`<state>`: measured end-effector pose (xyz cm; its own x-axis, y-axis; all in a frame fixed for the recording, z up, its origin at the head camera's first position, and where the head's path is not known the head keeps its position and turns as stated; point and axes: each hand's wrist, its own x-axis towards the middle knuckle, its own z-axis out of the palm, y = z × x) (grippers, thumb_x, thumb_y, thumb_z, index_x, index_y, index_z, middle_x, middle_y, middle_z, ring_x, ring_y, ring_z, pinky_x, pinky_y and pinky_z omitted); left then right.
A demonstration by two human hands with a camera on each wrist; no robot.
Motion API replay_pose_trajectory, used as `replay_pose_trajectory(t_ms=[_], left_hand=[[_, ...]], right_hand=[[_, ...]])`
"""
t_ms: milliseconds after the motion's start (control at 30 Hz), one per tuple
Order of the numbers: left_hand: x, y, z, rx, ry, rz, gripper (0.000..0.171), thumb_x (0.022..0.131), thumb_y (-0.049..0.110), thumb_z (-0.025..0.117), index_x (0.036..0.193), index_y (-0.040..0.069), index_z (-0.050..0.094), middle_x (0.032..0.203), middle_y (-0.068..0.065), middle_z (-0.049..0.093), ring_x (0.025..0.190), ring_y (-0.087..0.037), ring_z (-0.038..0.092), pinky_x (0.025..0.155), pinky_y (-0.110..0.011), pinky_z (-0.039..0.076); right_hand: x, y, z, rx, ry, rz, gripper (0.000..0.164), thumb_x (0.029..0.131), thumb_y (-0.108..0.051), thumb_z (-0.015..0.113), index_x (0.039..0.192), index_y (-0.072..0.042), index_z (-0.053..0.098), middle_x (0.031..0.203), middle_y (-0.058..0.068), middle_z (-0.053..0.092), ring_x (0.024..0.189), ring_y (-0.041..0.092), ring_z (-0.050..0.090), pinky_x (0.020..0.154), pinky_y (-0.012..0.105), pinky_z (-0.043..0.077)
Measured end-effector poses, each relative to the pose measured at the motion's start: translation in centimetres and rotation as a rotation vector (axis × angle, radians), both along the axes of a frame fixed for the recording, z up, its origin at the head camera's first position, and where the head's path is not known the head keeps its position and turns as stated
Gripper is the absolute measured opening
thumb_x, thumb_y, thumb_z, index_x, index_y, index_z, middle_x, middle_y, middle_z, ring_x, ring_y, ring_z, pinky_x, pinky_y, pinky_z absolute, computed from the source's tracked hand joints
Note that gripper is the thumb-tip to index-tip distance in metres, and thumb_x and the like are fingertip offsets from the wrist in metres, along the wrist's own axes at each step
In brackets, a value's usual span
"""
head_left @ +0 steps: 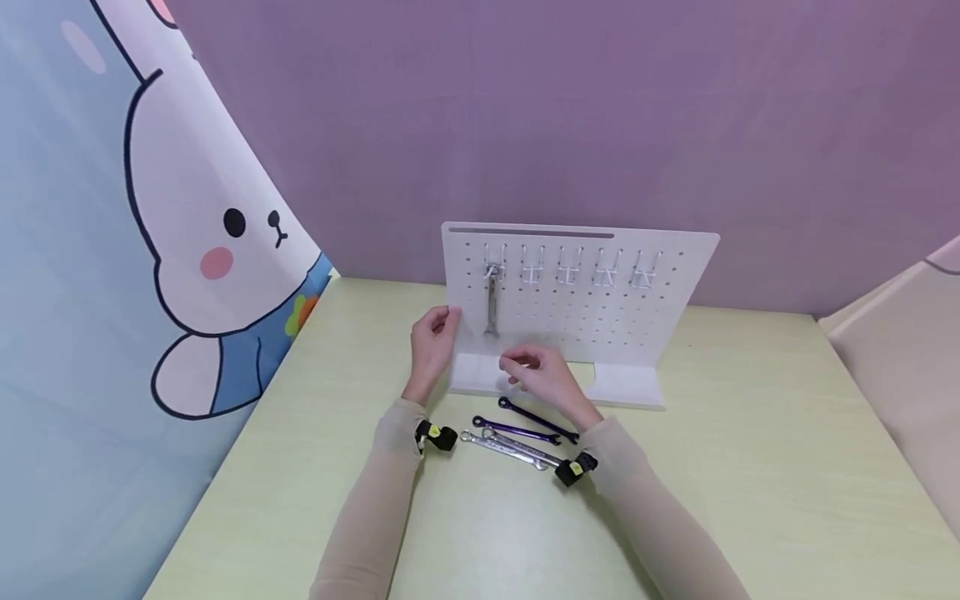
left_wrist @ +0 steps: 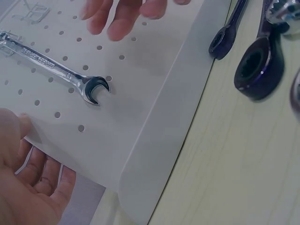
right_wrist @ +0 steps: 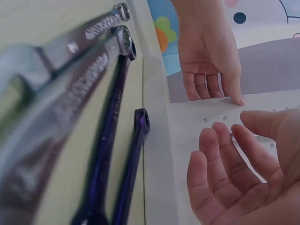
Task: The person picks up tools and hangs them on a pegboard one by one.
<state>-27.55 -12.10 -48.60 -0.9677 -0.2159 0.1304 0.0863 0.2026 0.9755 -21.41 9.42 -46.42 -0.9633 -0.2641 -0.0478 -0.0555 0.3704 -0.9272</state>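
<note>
A silver combination wrench (head_left: 492, 304) hangs from the leftmost hook of a white pegboard (head_left: 690, 258), its open jaw end pointing down. My left hand (head_left: 432, 346) holds the board's left edge. In the left wrist view its thumb lies on the front face, and the other fingers are behind the panel. My right hand (head_left: 546, 375) hovers before the lower part of the board, fingers loosely bent with nothing in them. Below it on the table lie two dark purple wrenches (head_left: 517, 430) and two silver wrenches (head_left: 502, 447), partly overlapping one another.
Several wire hooks (head_left: 568, 273) line the upper board, right of the hanging wrench. The board stands on a white base (head_left: 630, 390) upon a pale wooden table (head_left: 787, 433). Behind rises a purple backdrop (head_left: 570, 117), with a rabbit-print cloth (head_left: 67, 292) at the left.
</note>
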Motion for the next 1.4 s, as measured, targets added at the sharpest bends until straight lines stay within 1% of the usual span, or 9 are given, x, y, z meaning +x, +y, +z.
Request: replay_pose_trajectory(t_ms=[300,400,633,800,933,1033,1167,1267,1400], left_hand=[[-0.1,0.0,0.0,0.005,0.001,-0.001,0.033,0.108,0.029,0.065,0.121,0.0,0.073,0.118,-0.021,0.076,0.105,-0.03,0.069,0.094,-0.036,0.055],[-0.3,0.1,-0.3,0.004,0.005,-0.004,0.033,0.108,0.029,0.064,0.121,0.0,0.073,0.117,-0.021,0.076,0.105,-0.03,0.069,0.094,-0.036,0.055],[-0.6,0.1,-0.5,0.005,0.017,-0.008,0.033,0.108,0.028,0.065,0.121,-0.001,0.073,0.117,-0.022,0.076,0.106,-0.031,0.07,0.097,-0.039,0.056],[-0.7,0.0,-0.6,0.012,0.028,-0.017,0.035,0.107,0.028,0.065,0.121,-0.003,0.073,0.116,-0.023,0.076,0.108,-0.034,0.07,0.1,-0.044,0.056],[-0.7,0.1,-0.7,0.017,0.021,-0.014,0.035,0.107,0.029,0.065,0.121,-0.003,0.073,0.115,-0.023,0.076,0.107,-0.034,0.07,0.099,-0.043,0.055],[-0.7,0.2,-0.7,0.016,0.017,-0.012,0.035,0.107,0.029,0.066,0.12,-0.003,0.073,0.114,-0.023,0.076,0.106,-0.032,0.069,0.098,-0.04,0.055],[-0.7,0.3,-0.7,0.01,0.015,-0.016,0.034,0.107,0.029,0.065,0.121,-0.002,0.073,0.114,-0.022,0.076,0.105,-0.031,0.069,0.097,-0.038,0.056],[-0.6,0.3,-0.7,0.01,0.021,-0.018,0.034,0.108,0.028,0.065,0.122,-0.002,0.073,0.115,-0.022,0.076,0.107,-0.032,0.069,0.099,-0.041,0.056],[-0.7,0.1,-0.7,0.015,0.033,-0.021,0.034,0.108,0.027,0.065,0.122,-0.002,0.073,0.117,-0.023,0.075,0.109,-0.035,0.07,0.102,-0.045,0.056]], right_hand=[[1.6,0.3,-0.3,0.055,-0.031,0.036,0.03,0.104,-0.026,0.069,0.125,-0.005,0.074,0.114,0.016,0.078,0.093,0.025,0.075,0.078,0.034,0.062],[2.1,0.7,-0.5,0.086,-0.017,0.053,0.03,0.104,-0.027,0.07,0.125,-0.005,0.074,0.111,0.012,0.079,0.093,0.024,0.075,0.079,0.032,0.061],[3.0,1.5,-0.6,0.157,-0.018,0.07,0.026,0.103,-0.028,0.071,0.121,-0.01,0.076,0.103,0.008,0.079,0.088,0.021,0.074,0.075,0.029,0.059],[3.6,1.7,-0.6,0.195,-0.018,0.09,0.025,0.103,-0.029,0.072,0.119,-0.011,0.077,0.105,0.005,0.079,0.089,0.018,0.072,0.077,0.029,0.059],[4.2,2.0,-0.6,0.222,-0.003,0.134,0.026,0.103,-0.028,0.072,0.119,-0.01,0.078,0.107,0.005,0.079,0.089,0.016,0.072,0.079,0.031,0.059],[4.7,2.3,-0.7,0.248,0.031,0.169,0.025,0.103,-0.028,0.071,0.117,-0.009,0.078,0.107,0.003,0.079,0.091,0.014,0.071,0.084,0.032,0.06],[5.2,2.6,-0.8,0.283,0.044,0.206,0.018,0.102,-0.027,0.072,0.113,-0.014,0.079,0.106,-0.001,0.079,0.094,0.012,0.07,0.089,0.035,0.059],[5.6,2.8,-0.9,0.302,0.058,0.24,0.016,0.101,-0.026,0.074,0.112,-0.015,0.079,0.105,-0.003,0.079,0.095,0.011,0.07,0.088,0.031,0.058],[5.8,3.0,-1.0,0.297,0.099,0.293,0.022,0.098,-0.023,0.077,0.114,-0.008,0.077,0.103,0.001,0.079,0.092,0.011,0.07,0.083,0.026,0.058]])
